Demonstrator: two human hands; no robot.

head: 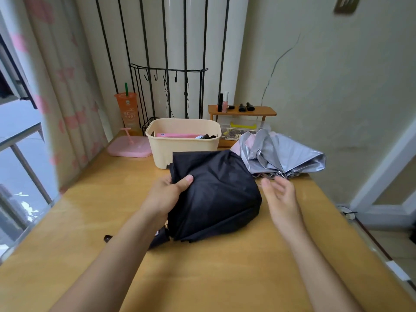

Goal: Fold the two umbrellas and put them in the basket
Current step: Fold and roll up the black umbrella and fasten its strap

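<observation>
Black umbrella [216, 194] in your grip.
Your left hand [166, 194] pinches its fabric edge; your right hand [281, 199] hovers beside it, fingers loose, empty. Orange cup [127, 111] print: unreadable.

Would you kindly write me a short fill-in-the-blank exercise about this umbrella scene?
The left hand grips the black umbrella; the right hand holds ____.
The silver umbrella lies to the ____ of the beige basket.
The straw in the orange cup is ____.
Missing words: nothing; right; green.
</observation>
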